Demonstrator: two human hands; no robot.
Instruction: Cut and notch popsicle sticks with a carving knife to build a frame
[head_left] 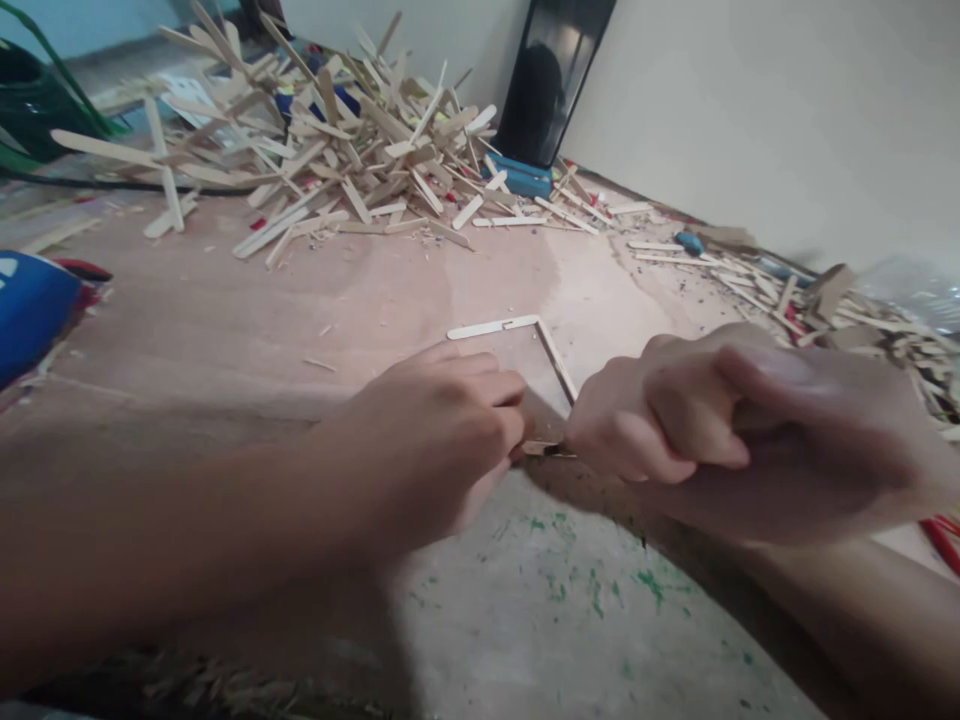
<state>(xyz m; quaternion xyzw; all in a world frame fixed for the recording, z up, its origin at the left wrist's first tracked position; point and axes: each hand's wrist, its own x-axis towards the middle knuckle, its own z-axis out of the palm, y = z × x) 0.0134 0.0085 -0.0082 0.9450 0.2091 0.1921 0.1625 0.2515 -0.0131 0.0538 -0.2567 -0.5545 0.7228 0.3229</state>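
A frame of flat wooden craft sticks [491, 328] lies on the tabletop in front of me, with a far side, a slanting right side and a near side showing. My left hand [461, 425] is closed, its fingertips on the near stick [541, 449]; its palm hides the frame's left part. My right hand [667, 415] is curled closed over the near right corner, thumb uppermost. Whatever sits inside that fist is hidden. A small dark spot or tip shows on the near stick between the two hands.
A large heap of loose craft sticks [360, 140] lies at the back, beside an upright dark panel [551, 80] with a blue base. More sticks and scraps [780, 290] run along the right. At left are a blue object [34, 310] and a green container [37, 100].
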